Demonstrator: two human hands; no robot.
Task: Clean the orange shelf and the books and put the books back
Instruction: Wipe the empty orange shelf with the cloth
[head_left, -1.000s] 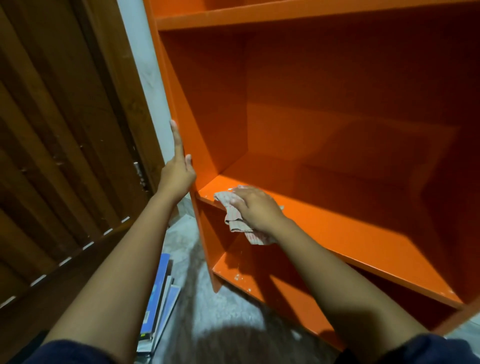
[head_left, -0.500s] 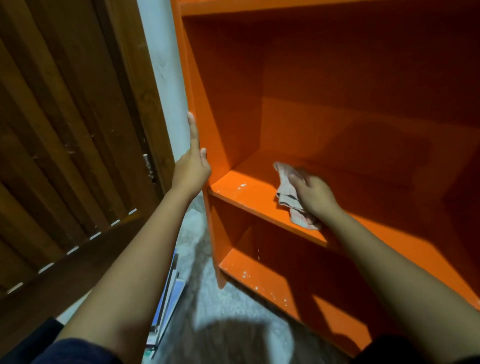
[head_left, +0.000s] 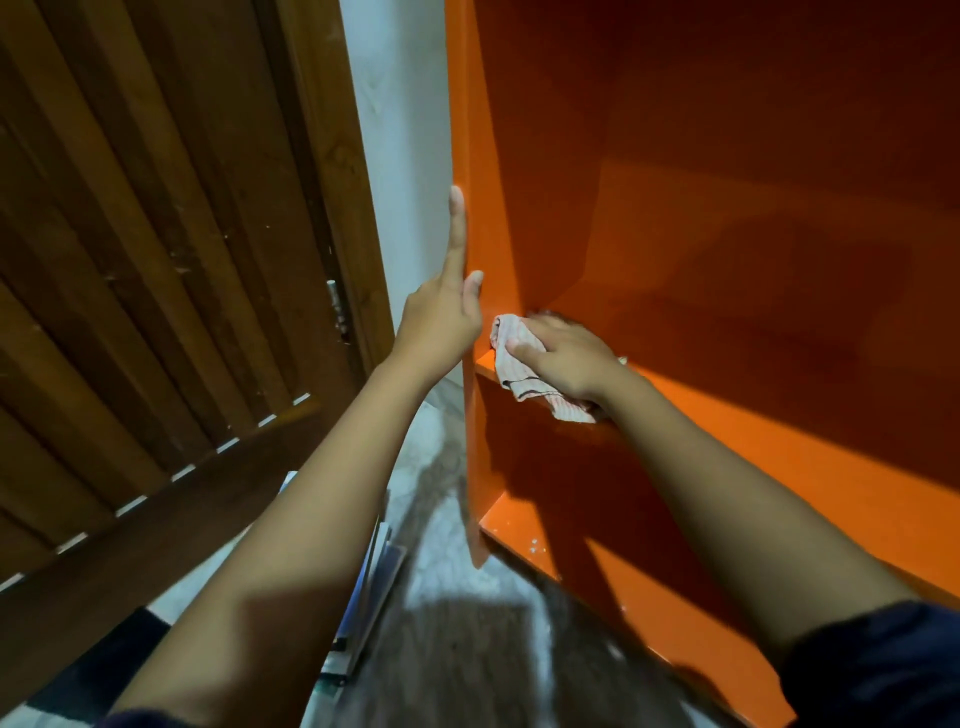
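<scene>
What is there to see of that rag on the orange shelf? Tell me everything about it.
The rag is a small, crumpled piece of pale pinkish-white cloth with faint stripes and a darker line along one fold. It lies bunched at the left front corner of a board of the orange shelf, and one end droops over the board's front edge. The right hand presses down on top of it, covering much of it.

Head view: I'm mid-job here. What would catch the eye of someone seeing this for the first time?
The bright orange shelf fills the right half, its compartments bare. At the left front corner of its middle board, the right hand presses a pale cloth, while the left hand braces the side panel. The books lie on the floor below, beside a dark wooden door.
</scene>
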